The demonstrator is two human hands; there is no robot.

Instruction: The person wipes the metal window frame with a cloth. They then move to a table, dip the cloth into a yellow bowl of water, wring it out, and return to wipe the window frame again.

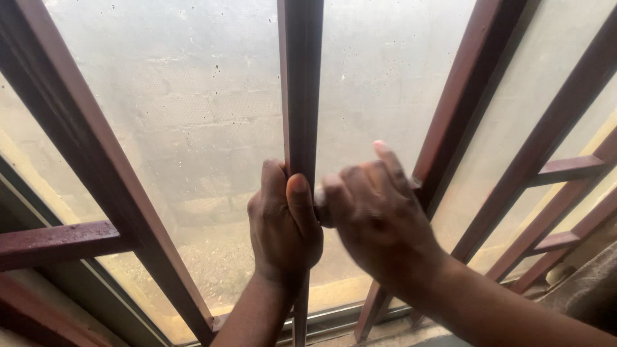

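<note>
A dark red metal bar [299, 77] runs upright through the middle of a window grille, in front of a dusty, speckled pane [193, 115]. My left hand [283, 222] is wrapped around this bar, thumb on its front face. My right hand [379, 215] is right beside it, fingers curled and blurred, touching the bar's right side at thumb height. Whether the right hand holds anything is hidden by its fingers.
More dark red bars slant at left [83, 148] and right [469, 90], with short crossbars at left [58, 243] and right [565, 170]. A grey window frame [103, 289] runs along the bottom. Through the glass shows a rough block wall.
</note>
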